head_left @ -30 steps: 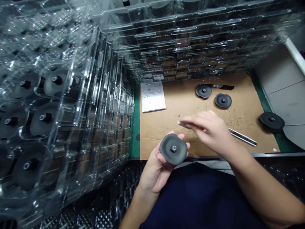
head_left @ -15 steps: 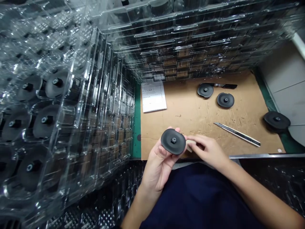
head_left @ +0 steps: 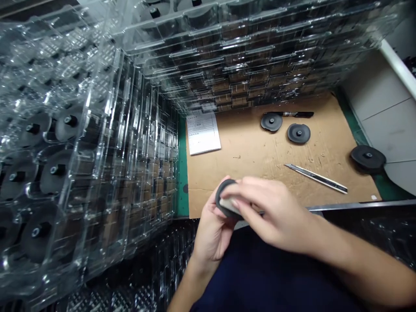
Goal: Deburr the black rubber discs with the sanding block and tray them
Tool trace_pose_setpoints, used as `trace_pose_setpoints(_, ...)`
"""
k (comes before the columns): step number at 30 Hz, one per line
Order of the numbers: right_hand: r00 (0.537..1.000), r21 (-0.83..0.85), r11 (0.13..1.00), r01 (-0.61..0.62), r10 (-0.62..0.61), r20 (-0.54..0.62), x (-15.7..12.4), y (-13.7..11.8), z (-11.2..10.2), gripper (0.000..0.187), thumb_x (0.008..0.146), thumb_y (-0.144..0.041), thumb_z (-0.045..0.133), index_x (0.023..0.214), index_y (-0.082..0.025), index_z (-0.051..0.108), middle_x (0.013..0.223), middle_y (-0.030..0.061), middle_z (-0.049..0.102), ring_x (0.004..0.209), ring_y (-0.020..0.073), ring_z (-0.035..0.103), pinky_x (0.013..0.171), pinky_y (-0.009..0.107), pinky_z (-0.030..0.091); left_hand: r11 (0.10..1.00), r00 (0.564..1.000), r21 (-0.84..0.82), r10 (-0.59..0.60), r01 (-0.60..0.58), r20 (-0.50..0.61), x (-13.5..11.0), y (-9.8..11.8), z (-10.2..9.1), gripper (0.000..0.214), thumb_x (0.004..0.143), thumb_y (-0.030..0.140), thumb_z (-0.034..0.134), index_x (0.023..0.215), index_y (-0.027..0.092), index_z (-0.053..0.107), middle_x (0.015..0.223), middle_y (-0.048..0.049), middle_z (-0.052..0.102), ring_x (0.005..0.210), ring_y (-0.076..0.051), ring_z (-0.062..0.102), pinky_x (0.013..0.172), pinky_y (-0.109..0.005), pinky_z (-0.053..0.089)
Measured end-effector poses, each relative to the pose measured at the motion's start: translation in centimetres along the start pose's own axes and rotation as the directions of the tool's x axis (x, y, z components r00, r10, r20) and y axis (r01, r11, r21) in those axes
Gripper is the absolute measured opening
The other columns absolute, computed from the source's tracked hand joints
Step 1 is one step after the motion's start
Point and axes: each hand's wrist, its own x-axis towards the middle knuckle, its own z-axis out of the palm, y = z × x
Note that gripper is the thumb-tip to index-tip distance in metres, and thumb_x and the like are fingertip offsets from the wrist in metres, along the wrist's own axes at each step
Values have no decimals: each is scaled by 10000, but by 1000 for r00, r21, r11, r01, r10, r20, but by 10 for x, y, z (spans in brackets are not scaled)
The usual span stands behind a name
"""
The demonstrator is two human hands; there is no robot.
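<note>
My left hand [head_left: 210, 232] is wrapped round the edge of a black oval disc [head_left: 221, 189] with a raised rim, held over the front edge of the work surface. Pinched in the fingers of my right hand [head_left: 271, 212] is a small pale pad [head_left: 229, 203], pressed against the disc's upper face. It covers the disc's middle, so the central nut is hidden. The pad's material cannot be made out. Beyond my right hand a utility knife [head_left: 316, 178] with a white body lies on the cardboard sheet [head_left: 240, 167].
Similar black discs [head_left: 271, 121] lie on the cardboard, one beside a black marker [head_left: 298, 114]. Another disc [head_left: 368, 157] sits at the right edge. A printed paper pad [head_left: 204, 134] lies back left. Tall stacks of clear plastic trays [head_left: 152, 130] stand left and behind.
My right hand has moved left, bringing the pale pad from beside the disc onto its face. The disc has tilted in my left hand. The whole view has shifted slightly.
</note>
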Motion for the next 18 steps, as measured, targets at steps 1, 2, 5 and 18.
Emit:
trace_pose_setpoints(1, 998, -41, 999, 20, -22, -62, 2, 1, -1, 245, 877, -116, 443, 1069, -121, 596, 882, 68, 635, 775, 155, 562, 741, 303, 466, 1000, 1000, 4, 4, -4, 6, 0, 0, 3, 317, 705, 223, 729, 1012, 199, 651, 1016, -29, 691, 1021, -192, 620, 867, -246, 498)
trace_pose_setpoints(2, 991, -71, 996, 56, -64, -121, 2, 2, -2, 252, 875, -115, 443, 1080, -108, 589, 880, 77, 635, 783, 164, 559, 748, 316, 462, 1000, 1000, 9, -1, 1, 19, -1, 2, 6, 285, 706, 218, 728, 982, 194, 659, 976, -23, 698, 1023, -186, 619, 868, -231, 493)
trace_pose_setpoints(5, 980, -50, 985, 168, -172, -97, -7, 4, -7, 263, 870, -96, 450, 1101, -123, 573, 883, 68, 638, 794, 159, 553, 744, 306, 456, 999, 997, 7, -33, 33, 64, -1, 7, 8, 389, 680, 212, 751, 1053, 214, 641, 1045, -21, 688, 1044, -192, 611, 898, -238, 477)
trace_pose_setpoints(18, 957, -87, 954, 286, -289, -21, 9, 30, -30, 253, 926, -187, 398, 993, -199, 642, 879, 49, 633, 748, 138, 545, 690, 287, 436, 987, 979, -48, -147, 155, 143, -5, 10, 0, 636, 641, 413, 745, 1214, 209, 560, 1172, -91, 627, 989, -241, 624, 885, -352, 505)
